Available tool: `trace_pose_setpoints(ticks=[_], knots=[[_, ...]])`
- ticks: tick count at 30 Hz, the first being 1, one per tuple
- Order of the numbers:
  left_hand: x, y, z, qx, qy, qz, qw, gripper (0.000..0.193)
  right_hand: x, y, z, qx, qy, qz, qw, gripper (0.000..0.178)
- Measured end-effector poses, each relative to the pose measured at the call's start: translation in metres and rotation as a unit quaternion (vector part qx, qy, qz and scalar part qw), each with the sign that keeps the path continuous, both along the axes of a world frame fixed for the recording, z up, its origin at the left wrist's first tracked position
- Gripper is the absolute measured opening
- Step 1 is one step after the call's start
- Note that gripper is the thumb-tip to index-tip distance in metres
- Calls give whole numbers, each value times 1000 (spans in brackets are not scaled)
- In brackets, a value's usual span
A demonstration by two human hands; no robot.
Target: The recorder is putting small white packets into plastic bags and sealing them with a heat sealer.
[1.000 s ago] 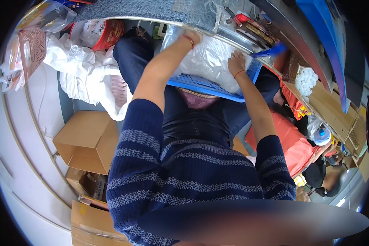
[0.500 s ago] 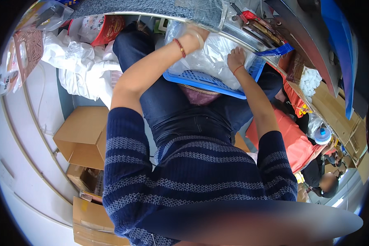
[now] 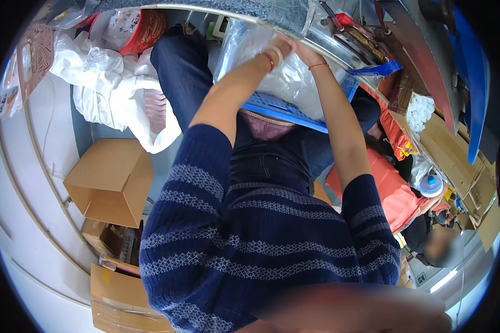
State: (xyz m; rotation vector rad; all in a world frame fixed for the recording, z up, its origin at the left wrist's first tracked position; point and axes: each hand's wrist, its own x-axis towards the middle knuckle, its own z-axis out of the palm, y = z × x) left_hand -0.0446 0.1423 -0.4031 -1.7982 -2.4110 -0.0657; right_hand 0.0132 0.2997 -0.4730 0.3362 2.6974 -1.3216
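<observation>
A blue plastic basket (image 3: 286,114) rests on my lap and holds a clear plastic bag (image 3: 286,83) filled with white pieces. My left hand (image 3: 279,49) and my right hand (image 3: 305,54) meet at the bag's top, right under the metal table edge (image 3: 328,39). Both have their fingers curled into the plastic. A red cord circles each wrist. My dark blue striped sleeves fill the lower part of the view, and the fingertips are partly hidden by the table edge.
An open cardboard box (image 3: 112,180) and more cartons (image 3: 122,294) stand to my left, with white plastic bags (image 3: 114,94) behind them. At my right sit a person in orange (image 3: 397,191), a small white fan (image 3: 431,186) and cardboard boxes (image 3: 447,150).
My hands were apart on the two sides of the bag. They have come together at its top, near the table edge.
</observation>
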Motion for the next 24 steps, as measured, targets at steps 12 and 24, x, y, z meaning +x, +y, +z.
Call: trace_pose_setpoints(ticks=[12, 24], knots=[[-81, -84, 83, 161, -455, 112, 868, 45, 48, -2, 30, -984, 93, -153, -4, 42], [-97, -88, 26, 75, -349, 18, 934, 43, 76, 16, 52, -737, 4, -133, -663, 36]])
